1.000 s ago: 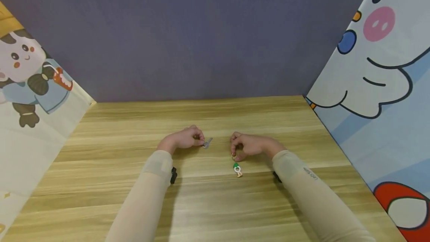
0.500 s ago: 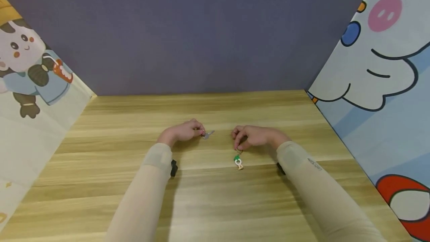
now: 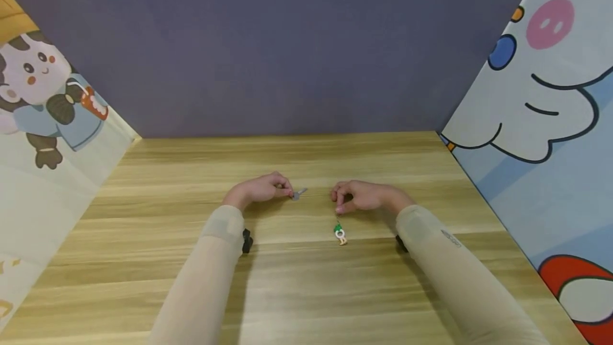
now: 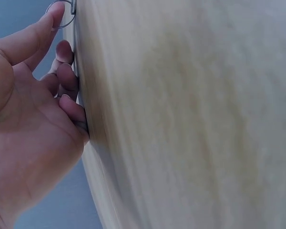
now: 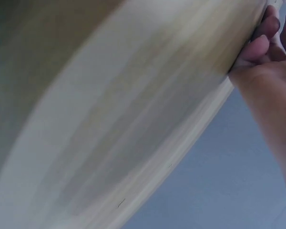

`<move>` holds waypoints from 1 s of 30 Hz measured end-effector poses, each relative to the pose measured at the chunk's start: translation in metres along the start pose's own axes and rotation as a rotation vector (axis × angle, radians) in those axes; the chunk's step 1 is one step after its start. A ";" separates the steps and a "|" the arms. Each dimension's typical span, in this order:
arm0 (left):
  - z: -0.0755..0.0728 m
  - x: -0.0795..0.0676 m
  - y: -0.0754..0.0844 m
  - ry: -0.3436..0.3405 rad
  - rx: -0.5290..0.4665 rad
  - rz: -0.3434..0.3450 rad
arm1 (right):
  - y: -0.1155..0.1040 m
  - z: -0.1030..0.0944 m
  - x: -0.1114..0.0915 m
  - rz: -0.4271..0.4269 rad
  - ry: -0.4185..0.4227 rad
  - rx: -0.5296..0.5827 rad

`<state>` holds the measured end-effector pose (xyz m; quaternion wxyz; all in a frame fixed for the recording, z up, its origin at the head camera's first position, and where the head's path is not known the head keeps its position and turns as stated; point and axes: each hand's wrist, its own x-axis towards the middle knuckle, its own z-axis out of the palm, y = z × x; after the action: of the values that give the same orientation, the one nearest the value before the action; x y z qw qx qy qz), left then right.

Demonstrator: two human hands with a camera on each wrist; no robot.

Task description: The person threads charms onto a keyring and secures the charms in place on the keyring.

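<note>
In the head view my left hand (image 3: 261,188) pinches the ring of a small silver key (image 3: 300,194), whose blade points away to the right. The left wrist view shows that thin metal key ring (image 4: 69,22) at the thumb and index fingertips, cut by the frame's top edge. My right hand (image 3: 366,196) pinches the top of a keychain charm (image 3: 340,234), a small figure with a green top, a white round middle and beige legs. It lies toward me from the fingers. In the right wrist view only part of that hand (image 5: 271,71) shows, and the charm is out of sight.
Both hands are low over a wood-grain tabletop (image 3: 306,292). A dark grey panel (image 3: 287,52) rises behind it. Cartoon-printed panels stand on the left (image 3: 62,190) and on the right (image 3: 517,196).
The right hand has shifted slightly right and the charm has moved a little with it. The left hand stays almost in place with the key. The head view has tilted slightly.
</note>
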<state>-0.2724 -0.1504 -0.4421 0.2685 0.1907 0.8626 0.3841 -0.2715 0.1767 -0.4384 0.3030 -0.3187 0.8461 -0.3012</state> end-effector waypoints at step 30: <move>-0.005 -0.010 -0.004 0.044 -0.184 0.021 | -0.002 -0.015 -0.012 0.044 0.313 0.465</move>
<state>-0.2685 -0.1614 -0.4391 0.2621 0.1658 0.8273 0.4685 -0.2740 0.1883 -0.4236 0.2403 -0.1718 0.7975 -0.5260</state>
